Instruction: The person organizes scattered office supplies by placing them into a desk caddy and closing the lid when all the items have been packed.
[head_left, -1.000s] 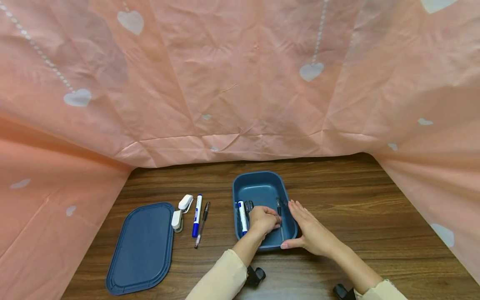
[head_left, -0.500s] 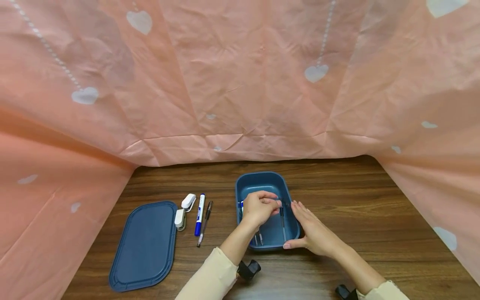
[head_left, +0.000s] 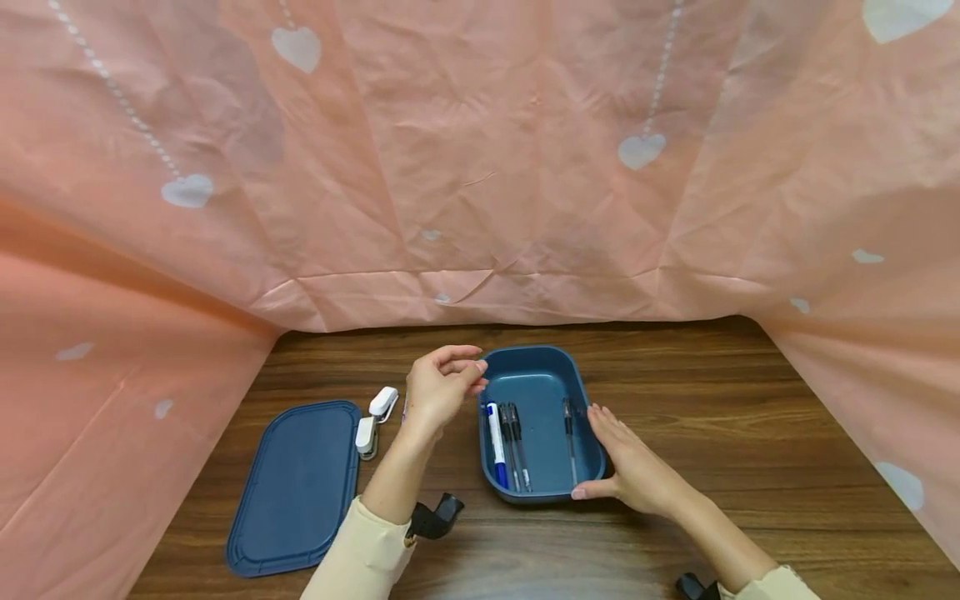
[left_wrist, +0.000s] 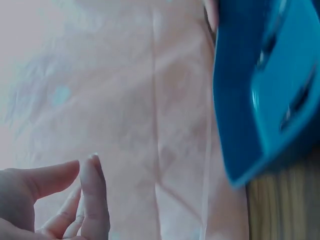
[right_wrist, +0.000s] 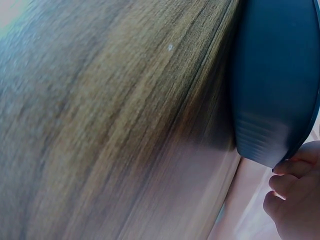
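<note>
In the head view my left hand (head_left: pixel 442 390) hovers left of a blue box (head_left: pixel 573 379). Its thumb and fingertips are close together with nothing between them, as the left wrist view also shows. My right hand (head_left: pixel 633 458) rests at the box's right side, fingers straight along the wall and thumb at the near rim. Inside the box, a white and blue marker (head_left: pixel 496 442) lies along the left wall beside two black-gripped pens (head_left: pixel 516 446). Another pen (head_left: pixel 569 437) lies along the right side. A second marker (head_left: pixel 405 408) on the table is mostly hidden behind my left hand.
A blue lid (head_left: pixel 300 483) lies flat on the wooden table (head_left: pixel 690 375) at the left. Two small white staplers (head_left: pixel 367 435) sit between the lid and my left hand. Pink cloth (head_left: pixel 540 217) with white hearts hangs around the table's back and sides.
My left hand has risen out of the box and moved left, over the marker and pen on the table. The pen at the box's right side stays there. My right hand keeps its place.
</note>
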